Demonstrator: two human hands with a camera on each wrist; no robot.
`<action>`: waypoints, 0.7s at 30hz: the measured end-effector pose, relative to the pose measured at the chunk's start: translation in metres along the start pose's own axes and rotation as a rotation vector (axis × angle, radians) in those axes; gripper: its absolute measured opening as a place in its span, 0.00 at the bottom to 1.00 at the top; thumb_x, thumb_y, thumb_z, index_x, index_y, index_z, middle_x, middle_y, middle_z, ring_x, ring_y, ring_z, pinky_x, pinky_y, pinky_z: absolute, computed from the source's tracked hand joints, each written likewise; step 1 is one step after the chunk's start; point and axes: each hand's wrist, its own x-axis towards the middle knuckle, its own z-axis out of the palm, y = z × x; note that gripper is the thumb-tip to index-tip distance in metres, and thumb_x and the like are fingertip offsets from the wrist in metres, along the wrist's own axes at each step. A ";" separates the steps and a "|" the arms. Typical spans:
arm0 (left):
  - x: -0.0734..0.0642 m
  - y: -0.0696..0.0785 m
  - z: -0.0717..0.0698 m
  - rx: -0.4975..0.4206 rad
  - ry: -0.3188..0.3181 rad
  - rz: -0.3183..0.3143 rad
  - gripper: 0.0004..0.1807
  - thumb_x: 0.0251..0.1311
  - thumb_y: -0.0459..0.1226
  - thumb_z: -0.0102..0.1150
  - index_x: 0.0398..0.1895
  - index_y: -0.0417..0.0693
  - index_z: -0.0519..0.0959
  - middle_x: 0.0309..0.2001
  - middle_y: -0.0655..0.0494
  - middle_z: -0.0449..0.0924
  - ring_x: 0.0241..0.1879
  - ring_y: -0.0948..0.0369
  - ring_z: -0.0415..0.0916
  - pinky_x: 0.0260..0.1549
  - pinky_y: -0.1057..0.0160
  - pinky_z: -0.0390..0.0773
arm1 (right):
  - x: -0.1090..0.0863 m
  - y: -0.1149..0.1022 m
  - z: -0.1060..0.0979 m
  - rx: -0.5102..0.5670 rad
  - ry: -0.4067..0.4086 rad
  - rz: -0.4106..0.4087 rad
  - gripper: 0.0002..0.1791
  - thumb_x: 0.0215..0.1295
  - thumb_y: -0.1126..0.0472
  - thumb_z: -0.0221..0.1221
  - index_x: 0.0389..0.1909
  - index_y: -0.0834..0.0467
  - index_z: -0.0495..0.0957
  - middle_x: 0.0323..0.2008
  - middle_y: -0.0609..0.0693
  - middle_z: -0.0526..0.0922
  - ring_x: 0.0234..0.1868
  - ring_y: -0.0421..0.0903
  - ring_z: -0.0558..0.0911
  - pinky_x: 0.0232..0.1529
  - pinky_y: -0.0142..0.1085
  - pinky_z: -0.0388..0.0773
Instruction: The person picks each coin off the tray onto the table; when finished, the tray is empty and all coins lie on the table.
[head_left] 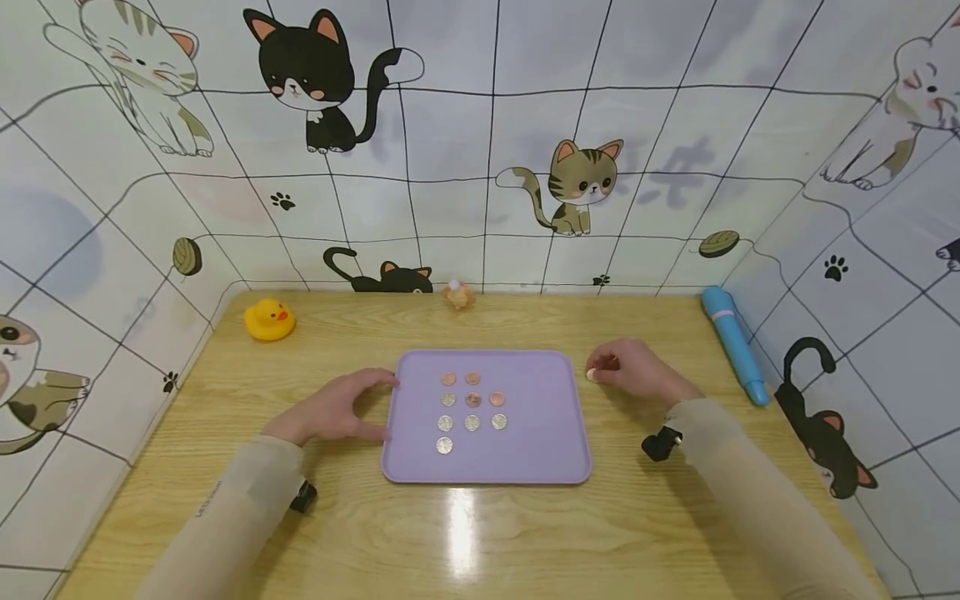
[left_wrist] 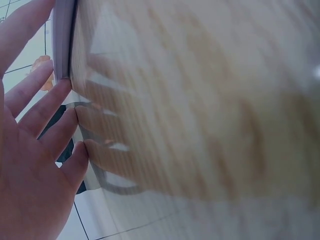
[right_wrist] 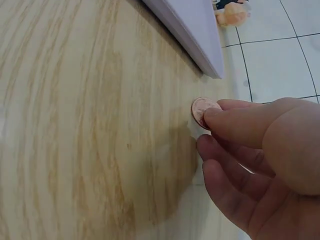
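A purple tray [head_left: 540,454] lies on the wooden table, with several copper and silver coins [head_left: 472,423] set out in rows toward its left half. My left hand [head_left: 341,408] rests at the tray's left edge, fingers spread and fairly straight; the left wrist view shows the same hand [left_wrist: 42,145] beside the tray's rim [left_wrist: 62,40]. Just off the tray's right edge, my right hand [head_left: 637,369] pinches a copper coin [right_wrist: 202,111] between thumb and forefinger. In the right wrist view the coin is held on edge above the table, near the tray's corner [right_wrist: 210,65].
A yellow rubber duck [head_left: 270,320] sits at the back left of the table [head_left: 337,533]. A small orange figure [head_left: 458,294] stands behind the tray at the back edge. On the right lies a blue cylindrical case [head_left: 735,346]. Cat-patterned cloth [head_left: 450,200] encloses the back and sides.
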 end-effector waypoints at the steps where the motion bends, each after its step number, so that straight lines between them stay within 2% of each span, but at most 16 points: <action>1: 0.000 -0.001 0.000 0.002 -0.001 -0.002 0.47 0.47 0.53 0.83 0.71 0.53 0.74 0.74 0.50 0.72 0.74 0.44 0.66 0.75 0.36 0.61 | 0.000 0.000 0.001 -0.002 0.003 0.001 0.02 0.69 0.64 0.68 0.40 0.57 0.87 0.35 0.45 0.88 0.37 0.42 0.82 0.44 0.42 0.82; 9: 0.002 0.001 0.000 0.004 -0.010 -0.012 0.47 0.48 0.54 0.83 0.72 0.53 0.73 0.75 0.48 0.70 0.75 0.43 0.64 0.76 0.35 0.59 | 0.002 -0.003 0.005 0.003 0.007 0.034 0.02 0.70 0.65 0.67 0.40 0.58 0.87 0.35 0.47 0.88 0.37 0.43 0.82 0.44 0.41 0.81; 21: 0.002 -0.002 0.000 0.027 -0.008 -0.019 0.48 0.47 0.54 0.83 0.72 0.54 0.73 0.75 0.49 0.70 0.75 0.44 0.65 0.76 0.36 0.60 | 0.003 0.005 0.010 0.012 0.031 0.056 0.03 0.71 0.62 0.67 0.40 0.58 0.87 0.34 0.44 0.87 0.36 0.42 0.81 0.43 0.42 0.81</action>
